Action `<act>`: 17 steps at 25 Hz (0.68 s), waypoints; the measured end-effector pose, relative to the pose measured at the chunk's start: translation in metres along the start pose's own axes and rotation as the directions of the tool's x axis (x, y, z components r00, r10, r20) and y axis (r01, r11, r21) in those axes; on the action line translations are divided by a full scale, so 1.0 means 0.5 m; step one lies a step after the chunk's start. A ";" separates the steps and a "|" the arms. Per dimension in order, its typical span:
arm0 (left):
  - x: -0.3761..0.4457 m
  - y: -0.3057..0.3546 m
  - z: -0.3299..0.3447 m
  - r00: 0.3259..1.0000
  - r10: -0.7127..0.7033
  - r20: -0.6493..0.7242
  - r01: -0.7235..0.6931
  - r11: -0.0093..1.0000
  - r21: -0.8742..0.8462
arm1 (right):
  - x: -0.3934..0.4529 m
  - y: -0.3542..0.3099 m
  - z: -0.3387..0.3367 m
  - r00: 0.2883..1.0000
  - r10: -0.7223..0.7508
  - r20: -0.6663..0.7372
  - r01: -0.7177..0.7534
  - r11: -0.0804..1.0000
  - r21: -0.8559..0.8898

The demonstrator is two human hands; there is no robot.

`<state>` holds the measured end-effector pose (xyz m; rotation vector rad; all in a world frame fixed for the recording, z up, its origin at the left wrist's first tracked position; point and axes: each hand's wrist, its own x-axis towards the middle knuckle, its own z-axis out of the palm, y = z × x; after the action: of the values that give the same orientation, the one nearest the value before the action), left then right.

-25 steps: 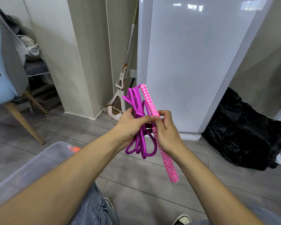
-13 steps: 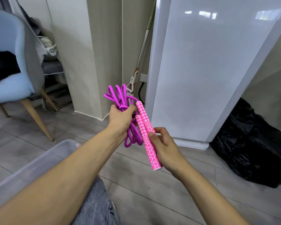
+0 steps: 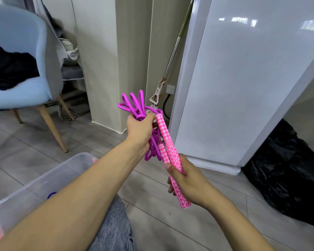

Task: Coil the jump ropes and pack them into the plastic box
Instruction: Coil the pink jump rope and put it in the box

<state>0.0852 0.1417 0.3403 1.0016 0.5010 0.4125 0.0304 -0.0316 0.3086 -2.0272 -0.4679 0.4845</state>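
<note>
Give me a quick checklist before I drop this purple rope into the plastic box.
1. Rope coiled: purple rope bunched in loops in the left hand: ok.
2. Pink handles together: side by side, gripped by the right hand: ok.
3. Coil secured with a wrap or knot: cannot tell.
4. Plastic box within reach, lower left, no lid visible: ok.
5. Room in the box: only partly visible, something blue inside: cannot tell.

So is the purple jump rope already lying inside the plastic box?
No, the coiled purple rope is held up in the left hand above the floor, while the right hand grips its pink handles, beside the plastic box.
</note>
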 end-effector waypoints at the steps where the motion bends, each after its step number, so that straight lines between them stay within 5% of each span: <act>1: 0.006 0.005 -0.006 1.000 0.001 -0.028 -0.001 1.000 -0.005 | -0.004 -0.001 -0.004 0.999 0.016 0.044 -0.015 1.000 -0.020; 4: 0.012 0.006 -0.012 1.000 -0.006 -0.015 0.006 1.000 -0.007 | 0.005 0.000 -0.009 0.993 -0.028 -0.115 0.017 0.995 -0.099; 8: -0.023 -0.027 0.014 0.979 -0.088 0.185 0.062 0.988 0.138 | 0.061 -0.010 -0.039 0.894 -0.185 -0.409 0.088 0.966 -0.245; 17: -0.032 -0.059 -0.010 0.952 -0.177 0.251 0.097 0.949 0.299 | 0.119 -0.018 0.035 0.872 -0.251 -0.421 0.190 0.965 -0.181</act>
<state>0.0722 0.1223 0.3154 1.2707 0.3805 0.0705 0.0707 0.0160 0.2997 -2.0970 -0.4514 -0.1561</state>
